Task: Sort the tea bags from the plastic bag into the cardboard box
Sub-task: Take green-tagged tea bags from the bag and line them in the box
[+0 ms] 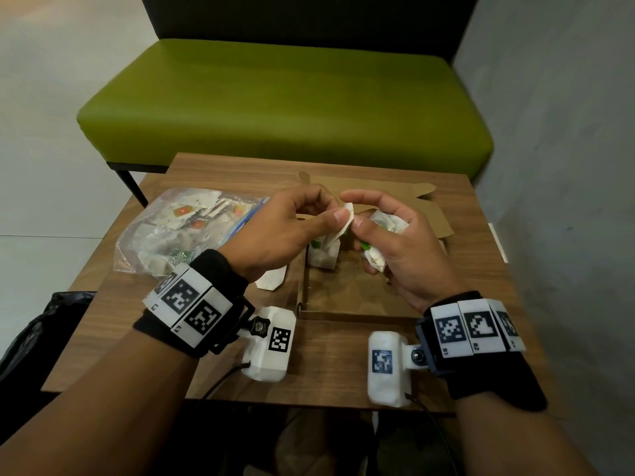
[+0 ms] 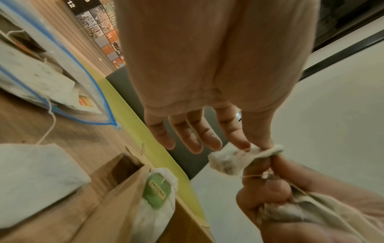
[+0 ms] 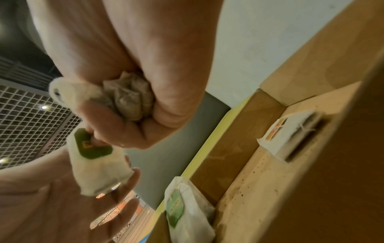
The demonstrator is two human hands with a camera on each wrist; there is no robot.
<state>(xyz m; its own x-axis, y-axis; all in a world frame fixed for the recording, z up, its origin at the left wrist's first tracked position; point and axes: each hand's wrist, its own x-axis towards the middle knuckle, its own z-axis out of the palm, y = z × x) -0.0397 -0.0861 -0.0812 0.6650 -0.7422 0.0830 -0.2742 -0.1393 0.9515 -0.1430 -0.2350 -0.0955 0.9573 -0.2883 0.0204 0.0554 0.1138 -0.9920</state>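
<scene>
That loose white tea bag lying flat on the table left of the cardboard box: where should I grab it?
Pinch the flat white paper tea bag by its near edge, coming from above: it lies flat on the wooden table, and the brown cardboard box wall blocks its right.

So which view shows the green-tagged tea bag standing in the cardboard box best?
The left wrist view: the green-tagged tea bag stands against the cardboard box wall, its tag lettering facing the camera. The right wrist view shows it blurrier, low in the frame. In the head view the left hand partly hides it.
</scene>
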